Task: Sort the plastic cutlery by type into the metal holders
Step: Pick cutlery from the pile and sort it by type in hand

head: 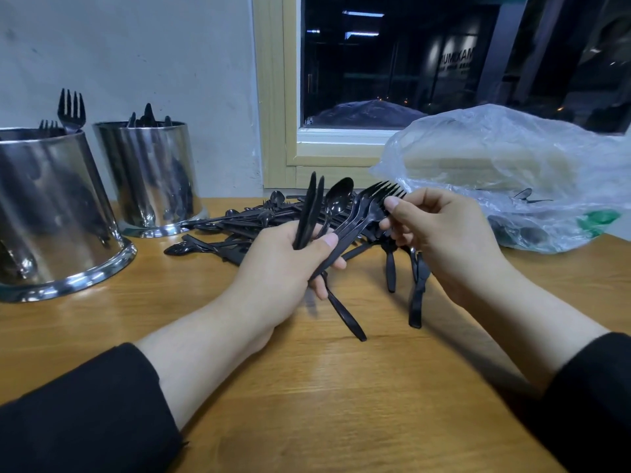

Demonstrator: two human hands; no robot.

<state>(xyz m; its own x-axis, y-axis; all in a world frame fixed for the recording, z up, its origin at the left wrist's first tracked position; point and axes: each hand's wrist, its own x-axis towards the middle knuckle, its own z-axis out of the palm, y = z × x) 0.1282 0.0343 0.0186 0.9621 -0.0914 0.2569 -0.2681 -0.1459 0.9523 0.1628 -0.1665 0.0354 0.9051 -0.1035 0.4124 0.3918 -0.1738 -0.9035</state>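
My left hand grips a fan of black plastic cutlery: two knives, a spoon and several forks. With thumb and fingers my right hand pinches the forks near their tines, and a couple of black handles hang below it. A pile of loose black cutlery lies on the wooden table behind my hands. Two shiny metal holders stand at the left: the near one holds forks, the far one holds dark pieces whose type I cannot tell.
A crumpled clear plastic bag with more cutlery inside lies at the right, under a window frame. The white wall is close behind the holders. Bare wooden table stretches in front of my arms.
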